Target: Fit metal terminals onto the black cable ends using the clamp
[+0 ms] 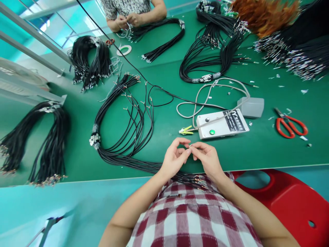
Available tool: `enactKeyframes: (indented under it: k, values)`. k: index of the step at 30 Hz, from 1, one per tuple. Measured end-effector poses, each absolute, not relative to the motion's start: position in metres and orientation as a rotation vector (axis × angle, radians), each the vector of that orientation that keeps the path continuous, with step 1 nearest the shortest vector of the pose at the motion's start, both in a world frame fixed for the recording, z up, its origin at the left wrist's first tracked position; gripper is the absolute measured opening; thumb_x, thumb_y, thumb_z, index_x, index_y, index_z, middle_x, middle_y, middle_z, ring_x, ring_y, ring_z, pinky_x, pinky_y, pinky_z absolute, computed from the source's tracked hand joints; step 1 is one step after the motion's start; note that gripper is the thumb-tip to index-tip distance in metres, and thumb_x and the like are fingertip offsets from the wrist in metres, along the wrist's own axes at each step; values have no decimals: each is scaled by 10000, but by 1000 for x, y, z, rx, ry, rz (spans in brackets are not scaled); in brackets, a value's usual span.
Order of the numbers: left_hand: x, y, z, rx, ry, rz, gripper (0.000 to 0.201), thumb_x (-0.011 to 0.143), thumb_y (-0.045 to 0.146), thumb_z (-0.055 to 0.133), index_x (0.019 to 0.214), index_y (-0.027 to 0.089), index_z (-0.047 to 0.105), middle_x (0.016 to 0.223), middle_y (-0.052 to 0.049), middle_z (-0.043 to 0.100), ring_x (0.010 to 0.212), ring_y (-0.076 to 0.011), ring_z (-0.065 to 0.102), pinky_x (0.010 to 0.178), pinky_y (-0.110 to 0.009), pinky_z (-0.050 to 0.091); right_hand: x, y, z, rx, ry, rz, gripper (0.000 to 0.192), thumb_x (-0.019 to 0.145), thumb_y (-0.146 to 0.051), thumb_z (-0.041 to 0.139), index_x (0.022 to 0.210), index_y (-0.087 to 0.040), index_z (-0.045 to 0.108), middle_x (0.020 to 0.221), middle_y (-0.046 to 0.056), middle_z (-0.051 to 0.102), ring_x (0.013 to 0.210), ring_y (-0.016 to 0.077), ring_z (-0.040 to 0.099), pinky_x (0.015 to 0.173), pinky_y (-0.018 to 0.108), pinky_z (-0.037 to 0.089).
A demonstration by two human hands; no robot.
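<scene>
My left hand (175, 155) and my right hand (207, 157) meet fingertip to fingertip just above the front edge of the table. Both are closed in a pinch on what looks like a thin cable end, of which only a tiny pale tip shows. Beneath my hands, a bundle of black cables (123, 116) curves round from the left, bound with clear tape (95, 137). Its loose ends (199, 181) with bare coppery wires rest on my lap against a checked apron. Right beyond my fingers sit a yellow clip (186, 130) and a white box with a green light (221, 124).
Red-handled scissors (291, 125) and a grey adapter (250, 107) lie to the right. More cable bundles (89, 61) (213, 58) surround the green table (164, 137). Across it, a person's hands (130, 20) work on cables. A red stool (290, 202) stands at right.
</scene>
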State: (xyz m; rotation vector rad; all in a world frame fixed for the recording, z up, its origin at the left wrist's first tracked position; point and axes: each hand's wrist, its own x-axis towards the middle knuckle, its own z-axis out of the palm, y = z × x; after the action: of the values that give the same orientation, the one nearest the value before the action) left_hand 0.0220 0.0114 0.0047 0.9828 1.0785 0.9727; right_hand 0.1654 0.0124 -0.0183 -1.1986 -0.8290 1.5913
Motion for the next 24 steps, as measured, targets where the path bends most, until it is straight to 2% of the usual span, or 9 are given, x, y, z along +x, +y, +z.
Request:
enactKeyframes:
  k: [2,4,6,9,13,16,21,24]
  values:
    - [24,15,4,1060,1040,976,307,837,390,733,1040,177,645,996,-33,569,581,-44,537,514,-201,439,169,13,-17,-1195,-882,1593,287,687,-450,841,740,-199,712,661,-10,655,499,91,505,506,251,447]
    - [27,18,0,1058,1038,1009,258,832,385,737,931,158,667,982,-39,579,576,-46,544,505,-200,438,174,12,-16,-1212,-964,1577,300,719,-467,818,755,-194,701,634,-10,646,508,103,535,516,255,453]
    - [29,20,-4,970,1055,1046,274,819,398,747,857,149,637,877,-22,599,528,-52,545,477,-201,423,177,12,-15,-1244,-1064,1531,289,772,-466,779,773,-191,691,626,-7,639,534,121,574,531,260,462]
    - [30,18,-11,893,1103,1025,328,812,441,745,862,162,580,665,24,585,481,-90,564,471,-211,433,179,13,-18,-1286,-1228,1374,243,843,-423,717,784,-190,685,737,12,656,571,126,618,542,263,473]
    - [26,11,-17,1010,1237,985,299,869,441,675,834,174,546,500,86,445,395,-59,410,410,-178,290,183,14,-25,-1313,-1459,1182,168,910,-342,651,818,-207,690,834,16,662,603,122,642,575,269,494]
    - [24,10,-21,1096,1288,1029,240,881,374,659,807,170,556,586,58,492,462,-55,416,442,-175,292,192,14,-26,-1360,-1635,1026,130,948,-309,609,884,-229,689,892,16,685,673,135,662,638,283,510]
    - [21,12,-27,1303,1328,1028,133,933,276,581,848,174,579,753,1,596,623,-99,553,561,-205,427,199,11,-17,-1390,-2033,437,190,975,-348,594,1094,-219,666,1078,47,722,730,146,662,724,324,468]
    - [17,12,-26,1526,1325,1017,118,954,231,547,851,181,576,804,-17,602,715,-127,588,648,-235,481,193,15,-12,-1297,-2261,135,172,992,-327,574,1012,-201,690,990,32,753,777,161,659,692,339,391]
